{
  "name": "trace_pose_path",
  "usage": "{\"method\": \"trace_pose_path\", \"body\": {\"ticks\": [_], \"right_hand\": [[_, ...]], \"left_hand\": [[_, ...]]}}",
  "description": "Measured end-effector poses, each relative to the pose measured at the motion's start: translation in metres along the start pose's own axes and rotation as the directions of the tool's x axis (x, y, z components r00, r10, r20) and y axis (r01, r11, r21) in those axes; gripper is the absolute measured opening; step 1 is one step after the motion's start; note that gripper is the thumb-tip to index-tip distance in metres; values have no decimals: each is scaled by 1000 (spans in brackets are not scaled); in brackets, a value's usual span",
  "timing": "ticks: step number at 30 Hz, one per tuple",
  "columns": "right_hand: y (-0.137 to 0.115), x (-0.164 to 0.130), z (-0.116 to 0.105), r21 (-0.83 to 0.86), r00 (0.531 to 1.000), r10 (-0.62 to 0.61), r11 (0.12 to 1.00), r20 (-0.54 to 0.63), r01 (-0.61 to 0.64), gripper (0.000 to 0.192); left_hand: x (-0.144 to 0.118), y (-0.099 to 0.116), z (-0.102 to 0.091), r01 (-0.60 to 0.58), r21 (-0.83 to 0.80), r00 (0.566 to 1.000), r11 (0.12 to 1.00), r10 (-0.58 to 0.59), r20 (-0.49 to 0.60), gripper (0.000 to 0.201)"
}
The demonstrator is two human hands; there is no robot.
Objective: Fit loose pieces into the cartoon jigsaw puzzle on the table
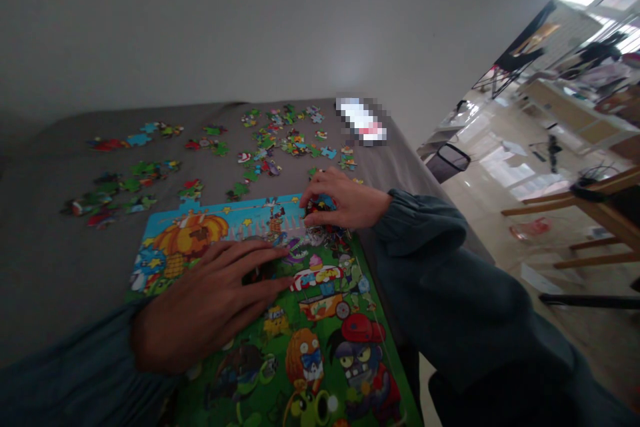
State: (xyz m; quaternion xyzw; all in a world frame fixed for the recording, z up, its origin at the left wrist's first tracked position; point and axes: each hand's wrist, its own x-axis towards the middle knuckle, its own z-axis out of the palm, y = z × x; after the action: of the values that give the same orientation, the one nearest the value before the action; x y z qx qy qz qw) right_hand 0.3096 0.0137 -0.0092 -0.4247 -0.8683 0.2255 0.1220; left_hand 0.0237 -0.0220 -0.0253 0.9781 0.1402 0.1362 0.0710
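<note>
1. Grey cloth covers the worktop [45,267] under a plain wall; loose puzzle pieces [273,140] lie scattered at its far side.
2. Flat on the jigsaw puzzle [320,340] lies the left hand [210,303], fingers spread wide, holding nothing.
3. At the puzzle's far right edge, the right hand [345,203] curls its fingers narrowly around a dark piece [320,208].
4. Such a piece looks light, thin and stiff; pinching its edges should suit, and pressing flat seats it.
</note>
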Motion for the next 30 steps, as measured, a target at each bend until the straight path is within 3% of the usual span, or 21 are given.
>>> {"method": "trace_pose_path", "body": {"ticks": [30], "right_hand": [[3,-1,0,3,1000,-16,1000,19,15,30]], "left_hand": [[-1,-2,2,8,-17,1000,1000,-8,13,33]]}}
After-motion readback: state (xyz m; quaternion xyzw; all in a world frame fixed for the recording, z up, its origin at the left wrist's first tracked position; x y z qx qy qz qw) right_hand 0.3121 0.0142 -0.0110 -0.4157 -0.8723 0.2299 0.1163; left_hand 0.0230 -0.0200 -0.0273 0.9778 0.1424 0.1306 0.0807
